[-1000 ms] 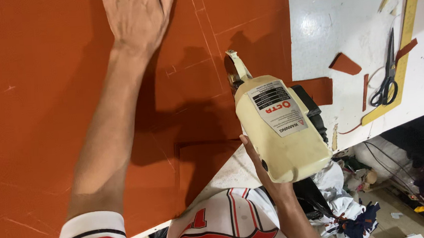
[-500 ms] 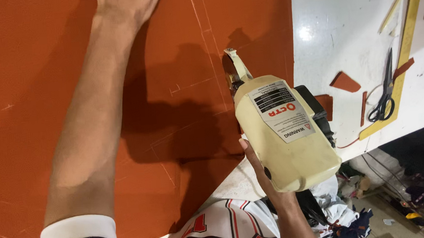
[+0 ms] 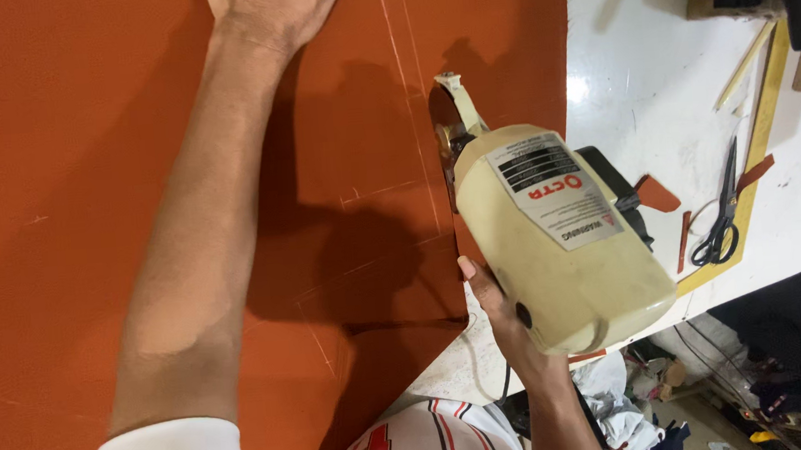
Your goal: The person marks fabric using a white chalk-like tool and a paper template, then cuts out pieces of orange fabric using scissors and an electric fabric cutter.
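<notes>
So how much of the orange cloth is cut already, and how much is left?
Done: a slit runs up the orange fabric from its near edge to the blade of the cream electric cutter, and small offcuts lie on the white table. In hand: the right hand grips the cutter on a chalk line; the left hand presses the fabric flat. Left: the chalk line continues uncut ahead.

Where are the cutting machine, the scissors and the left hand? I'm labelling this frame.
cutting machine (image 3: pixel 561 242), head view, on its cream motor housing.
scissors (image 3: pixel 722 221), head view, on the black handles.
left hand (image 3: pixel 273 8), head view, on the back of the hand.
</notes>
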